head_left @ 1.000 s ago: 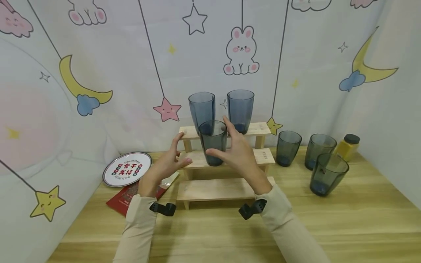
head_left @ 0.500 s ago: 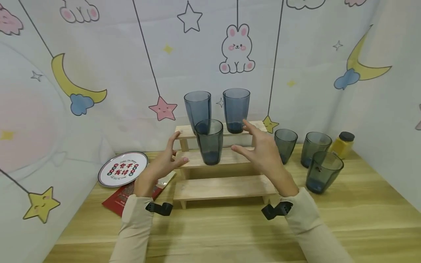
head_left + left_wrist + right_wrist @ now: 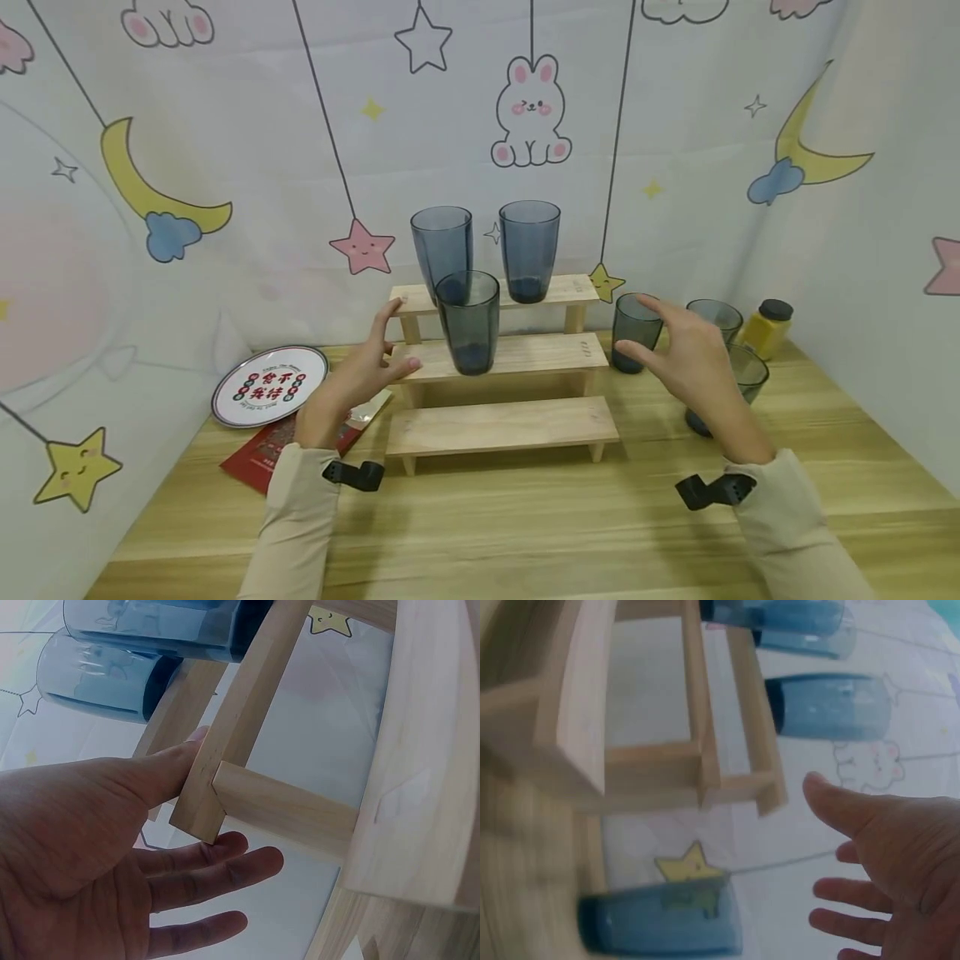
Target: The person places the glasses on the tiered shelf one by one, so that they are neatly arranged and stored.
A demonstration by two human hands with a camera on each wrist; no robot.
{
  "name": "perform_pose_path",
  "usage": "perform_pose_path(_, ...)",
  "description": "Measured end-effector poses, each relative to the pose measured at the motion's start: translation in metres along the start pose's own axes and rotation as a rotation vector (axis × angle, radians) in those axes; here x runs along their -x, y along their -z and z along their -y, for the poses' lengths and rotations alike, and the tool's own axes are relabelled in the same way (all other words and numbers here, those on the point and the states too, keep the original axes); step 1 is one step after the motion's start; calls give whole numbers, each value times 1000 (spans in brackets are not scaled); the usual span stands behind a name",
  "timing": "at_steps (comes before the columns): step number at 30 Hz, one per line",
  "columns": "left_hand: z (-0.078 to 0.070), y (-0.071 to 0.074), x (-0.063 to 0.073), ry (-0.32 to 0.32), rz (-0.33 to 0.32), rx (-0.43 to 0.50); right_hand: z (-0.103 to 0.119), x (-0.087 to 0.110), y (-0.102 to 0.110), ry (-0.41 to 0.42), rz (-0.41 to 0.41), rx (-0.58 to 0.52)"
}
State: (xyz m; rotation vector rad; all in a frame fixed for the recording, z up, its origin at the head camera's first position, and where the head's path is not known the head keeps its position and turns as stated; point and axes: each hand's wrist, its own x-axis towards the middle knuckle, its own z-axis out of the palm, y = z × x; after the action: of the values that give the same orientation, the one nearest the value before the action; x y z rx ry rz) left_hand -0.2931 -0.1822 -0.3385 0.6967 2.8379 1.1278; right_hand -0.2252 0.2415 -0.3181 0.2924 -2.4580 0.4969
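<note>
From here I see glossy, glass-like tumblers (image 3: 471,333), a matt wooden stand (image 3: 502,425), smooth tabletop (image 3: 525,533) and cloth backdrop (image 3: 270,100).

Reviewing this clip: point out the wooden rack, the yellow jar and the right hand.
Wooden rack (image 3: 536,353): head view, bare top of its middle shelf.
Yellow jar (image 3: 764,337): head view, middle of its body.
Right hand (image 3: 692,357): head view, middle of the hand.

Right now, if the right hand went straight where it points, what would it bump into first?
Probably the smoky glass on the table just right of the wooden rack: the right hand points toward it, though the gap is hard to judge.
</note>
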Motion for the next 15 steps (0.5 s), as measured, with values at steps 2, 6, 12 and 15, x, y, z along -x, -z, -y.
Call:
perform_pose_path(2, 0, 0, 0, 3, -1, -10, -9, 5, 6, -37, 59, 36)
perform_pose_path(6, 0, -1, 0, 15, 0, -14, -28, 9, 17, -108, 211, 65)
perform_pose_path(12, 1, -1, 0, 13, -1, -3, -58, 11, 34, -177, 396, 64)
perform_pose_path(15, 0, -1, 0, 13, -1, -1, -69, 12, 41, -182, 439, 42)
